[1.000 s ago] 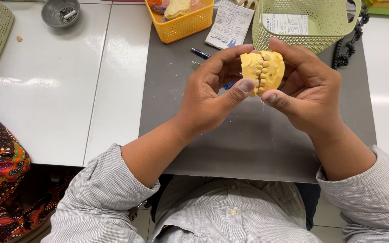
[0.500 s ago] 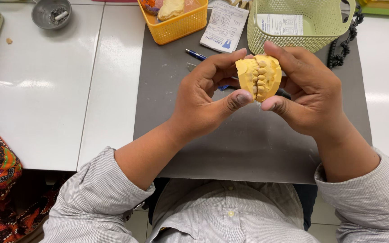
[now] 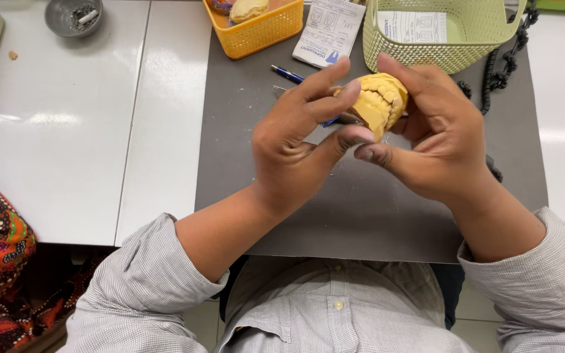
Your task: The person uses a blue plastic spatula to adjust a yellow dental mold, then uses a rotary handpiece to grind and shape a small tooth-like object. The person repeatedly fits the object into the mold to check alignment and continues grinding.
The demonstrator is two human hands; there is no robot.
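Two hands on one yellow dental cast (image 3: 379,101).
Left hand (image 3: 299,140) and right hand (image 3: 436,131) both clasp it above the grey surface (image 3: 361,209), inspecting the teeth; turning it next needs firm fingertips.
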